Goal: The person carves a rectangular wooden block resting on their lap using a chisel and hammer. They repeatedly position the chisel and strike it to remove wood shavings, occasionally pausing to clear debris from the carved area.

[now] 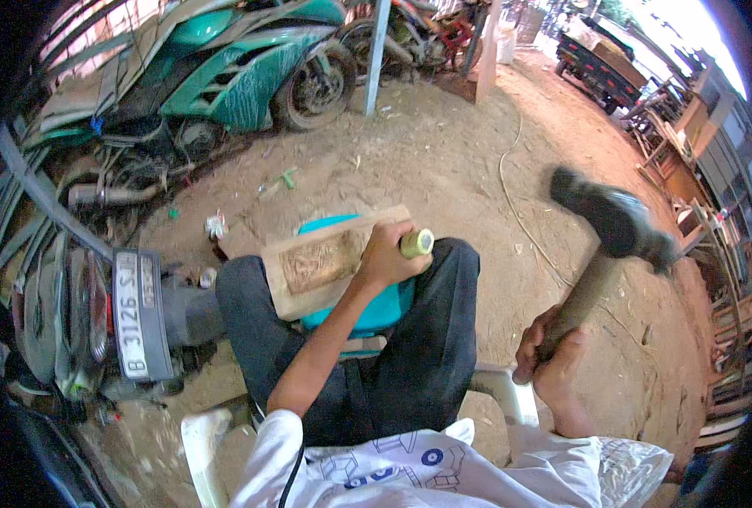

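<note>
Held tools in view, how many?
2: a hammer, in the right hand; a yellow-handled tool, in the left hand by the carved board, its lower end hidden.

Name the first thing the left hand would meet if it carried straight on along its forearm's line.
Probably the carved wooden board, whose far right corner shows just ahead of the left hand; whether they already touch is unclear.

Before us, the board (321,256) lies on a stand (380,313) that shows past its far and near edges. Our left hand (384,254) is at the board's right end, around a tool handle (416,244). Well right, our right hand (553,351) has the hammer (621,222) above the ground (460,186). Motorbikes (249,85) stand left and beyond; a cable (501,173) lies between board and hammer.
</note>
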Available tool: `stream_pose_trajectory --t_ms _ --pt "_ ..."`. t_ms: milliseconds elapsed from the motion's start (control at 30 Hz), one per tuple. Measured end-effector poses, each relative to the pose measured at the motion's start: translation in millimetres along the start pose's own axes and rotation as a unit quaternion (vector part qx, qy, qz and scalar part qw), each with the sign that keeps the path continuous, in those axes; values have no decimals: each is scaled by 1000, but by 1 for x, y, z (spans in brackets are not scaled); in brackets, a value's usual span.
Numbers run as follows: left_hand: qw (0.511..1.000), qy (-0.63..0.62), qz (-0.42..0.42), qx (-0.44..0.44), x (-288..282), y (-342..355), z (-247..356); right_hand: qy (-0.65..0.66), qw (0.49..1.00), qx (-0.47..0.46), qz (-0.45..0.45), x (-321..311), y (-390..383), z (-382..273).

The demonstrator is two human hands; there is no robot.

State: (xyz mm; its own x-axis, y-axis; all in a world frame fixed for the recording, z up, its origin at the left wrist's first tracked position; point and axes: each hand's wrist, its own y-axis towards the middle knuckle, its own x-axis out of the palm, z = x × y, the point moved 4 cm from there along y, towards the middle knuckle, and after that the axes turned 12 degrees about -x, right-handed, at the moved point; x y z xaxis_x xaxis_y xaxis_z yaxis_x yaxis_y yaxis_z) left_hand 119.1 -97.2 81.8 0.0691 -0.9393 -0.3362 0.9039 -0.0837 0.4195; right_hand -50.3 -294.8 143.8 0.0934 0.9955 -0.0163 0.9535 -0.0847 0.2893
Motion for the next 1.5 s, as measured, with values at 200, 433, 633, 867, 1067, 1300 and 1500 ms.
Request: stream_pose_trajectory --t_ms 200,433,633,867,1067,1300,1500 --pt "998 -32 -29 -49 0 1 -3 -176 973 119 -92 1 -6 35" --pt "999 14 -38 -30 3 6 -6 169 980 -93 35 -24 14 22" --pt "998 -17 -46 -36 -1 1 -19 -126 984 113 -51 -2 1 31" --pt "1000 -5 -22 4 6 7 -11 168 976 75 120 -6 -3 52" --pt "1000 -1 2 -5 3 4 -14 40 977 118 174 -22 6 34" --pt "1000 -9 -13 -23 -1 7 -10 -124 964 233 -24 11 -15 52" --pt "1000 3 19 -9 1 8 -13 -12 989 57 139 -26 1 14"
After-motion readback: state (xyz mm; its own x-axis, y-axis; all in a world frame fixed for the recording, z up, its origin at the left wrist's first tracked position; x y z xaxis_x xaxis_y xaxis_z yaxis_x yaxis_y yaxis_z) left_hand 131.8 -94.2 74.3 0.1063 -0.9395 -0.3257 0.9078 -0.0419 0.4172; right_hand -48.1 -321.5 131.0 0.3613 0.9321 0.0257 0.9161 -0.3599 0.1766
